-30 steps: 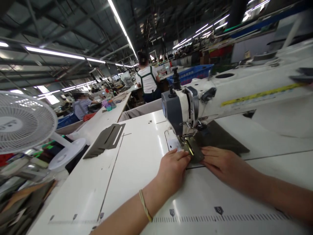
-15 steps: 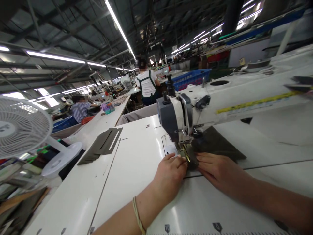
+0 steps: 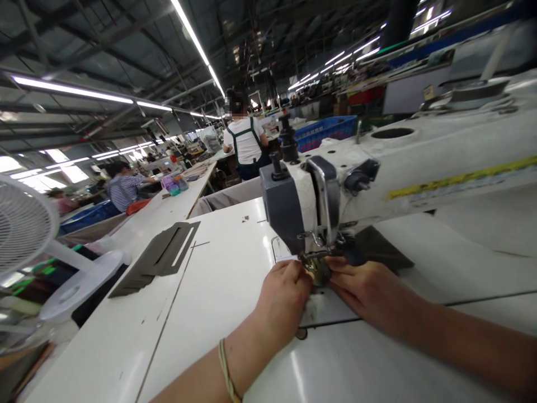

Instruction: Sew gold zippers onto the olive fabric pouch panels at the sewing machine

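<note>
A dark grey-green fabric piece point(image 3: 384, 249) lies under the arm of the white sewing machine point(image 3: 444, 162), running toward the needle area. My left hand point(image 3: 283, 296) is just left of the presser foot, fingers curled and pressed together at the fabric's near end. To the right of the foot, my right hand point(image 3: 369, 285) has its fingers together on the same fabric, thumb side low. The fingertips of both hands are partly hidden by the machine head point(image 3: 289, 207) and the work. A stack of similar fabric pieces point(image 3: 157, 257) rests on the white table point(image 3: 210, 313) at the left.
A white fan point(image 3: 25, 229) stands past the table's left edge. Two people point(image 3: 247, 143) point(image 3: 125, 187) sit at stations ahead. A blue crate point(image 3: 325, 133) is behind the machine, and cups point(image 3: 174, 184) stand on the far table.
The view has shifted closer to the machine. Less fabric shows between my hands and under the machine arm. My left fingers are more curled than before.
</note>
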A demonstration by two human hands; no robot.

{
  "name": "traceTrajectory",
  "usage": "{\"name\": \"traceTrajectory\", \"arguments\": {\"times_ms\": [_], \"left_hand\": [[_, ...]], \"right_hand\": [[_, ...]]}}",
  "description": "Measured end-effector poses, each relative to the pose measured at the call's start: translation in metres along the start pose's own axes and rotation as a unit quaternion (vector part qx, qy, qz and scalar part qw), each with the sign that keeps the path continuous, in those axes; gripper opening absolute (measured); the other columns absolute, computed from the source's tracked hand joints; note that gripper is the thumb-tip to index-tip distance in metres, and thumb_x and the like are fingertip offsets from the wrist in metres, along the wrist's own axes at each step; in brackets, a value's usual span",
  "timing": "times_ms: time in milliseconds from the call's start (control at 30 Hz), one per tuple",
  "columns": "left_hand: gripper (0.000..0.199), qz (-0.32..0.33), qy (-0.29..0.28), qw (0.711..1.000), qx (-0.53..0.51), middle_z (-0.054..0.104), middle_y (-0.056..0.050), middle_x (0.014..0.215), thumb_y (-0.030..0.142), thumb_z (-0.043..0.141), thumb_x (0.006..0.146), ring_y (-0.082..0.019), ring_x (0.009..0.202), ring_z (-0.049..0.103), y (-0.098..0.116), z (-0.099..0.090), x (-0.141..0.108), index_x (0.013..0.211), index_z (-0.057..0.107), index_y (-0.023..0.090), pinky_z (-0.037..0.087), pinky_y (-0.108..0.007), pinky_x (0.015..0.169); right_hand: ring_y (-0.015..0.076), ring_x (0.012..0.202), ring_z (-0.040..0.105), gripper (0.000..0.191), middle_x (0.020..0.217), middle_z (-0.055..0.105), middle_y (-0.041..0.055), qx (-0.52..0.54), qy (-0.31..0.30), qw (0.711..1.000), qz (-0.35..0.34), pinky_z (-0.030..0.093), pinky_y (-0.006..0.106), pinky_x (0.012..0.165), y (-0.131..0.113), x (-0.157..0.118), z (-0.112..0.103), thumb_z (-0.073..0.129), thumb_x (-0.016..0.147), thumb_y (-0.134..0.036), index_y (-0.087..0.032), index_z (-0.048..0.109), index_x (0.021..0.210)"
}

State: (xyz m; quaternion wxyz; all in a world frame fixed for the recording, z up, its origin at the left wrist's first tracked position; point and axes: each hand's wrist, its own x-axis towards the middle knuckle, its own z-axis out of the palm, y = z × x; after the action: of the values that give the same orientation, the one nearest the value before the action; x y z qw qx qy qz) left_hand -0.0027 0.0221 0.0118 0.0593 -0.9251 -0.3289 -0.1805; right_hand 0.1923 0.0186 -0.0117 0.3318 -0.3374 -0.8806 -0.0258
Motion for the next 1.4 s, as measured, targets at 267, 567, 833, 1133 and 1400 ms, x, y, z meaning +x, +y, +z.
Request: {"name": "traceTrajectory", "arguments": {"times_ms": [267,567,833,1133,1400], "left_hand": [[0.014,0.0,-0.005,0.999,-0.041,0.062,-0.009,0.097,0.012,0.049,0.089,-0.02,0.098,0.059,0.0,0.002,-0.011,0.098,0.06,0.015,0.044,-0.038,0.101],[0.01,0.002,-0.026,1.0,-0.007,0.063,-0.006,0.09,0.011,0.052,0.089,-0.017,0.089,0.06,-0.004,0.001,-0.005,0.091,0.062,0.013,0.041,-0.032,0.104],[0.009,0.002,-0.022,1.0,0.005,0.064,-0.006,0.085,0.011,0.054,0.087,-0.018,0.086,0.06,-0.007,0.006,-0.003,0.086,0.062,0.013,0.047,-0.03,0.095],[0.007,-0.006,-0.026,1.0,-0.006,0.065,-0.007,0.09,0.011,0.057,0.085,-0.019,0.09,0.061,-0.01,0.011,-0.002,0.088,0.063,0.012,0.047,-0.031,0.096],[0.011,-0.021,0.018,0.999,-0.037,0.065,-0.006,0.09,0.008,0.055,0.084,-0.018,0.088,0.061,-0.016,0.015,-0.005,0.087,0.063,0.015,0.049,-0.03,0.09]], "right_hand": [[0.0187,0.086,0.067,0.032,0.089,0.069,0.0066,0.006,0.008,1.0,-0.005,0.057,0.031,0.079,0.002,-0.012,0.0,0.038,0.09,-0.014,-0.02,0.068,0.082],[0.0201,0.081,0.067,0.038,0.086,0.069,0.008,-0.037,0.015,0.999,-0.019,0.057,0.032,0.074,0.008,-0.011,0.006,0.033,0.094,-0.018,-0.018,0.067,0.077],[0.0191,0.082,0.067,0.033,0.087,0.069,0.0068,-0.035,-0.005,0.999,-0.007,0.057,0.029,0.074,0.012,-0.01,0.007,0.037,0.091,-0.016,-0.02,0.067,0.078],[0.0191,0.078,0.067,0.033,0.089,0.069,0.0082,-0.048,0.009,0.999,-0.019,0.057,0.029,0.069,0.014,-0.009,0.007,0.036,0.092,-0.015,-0.018,0.067,0.082],[0.0183,0.089,0.065,0.027,0.097,0.067,0.0079,-0.044,0.002,0.999,-0.016,0.055,0.03,0.078,0.022,-0.009,0.002,0.038,0.093,-0.019,-0.019,0.066,0.092]]}}
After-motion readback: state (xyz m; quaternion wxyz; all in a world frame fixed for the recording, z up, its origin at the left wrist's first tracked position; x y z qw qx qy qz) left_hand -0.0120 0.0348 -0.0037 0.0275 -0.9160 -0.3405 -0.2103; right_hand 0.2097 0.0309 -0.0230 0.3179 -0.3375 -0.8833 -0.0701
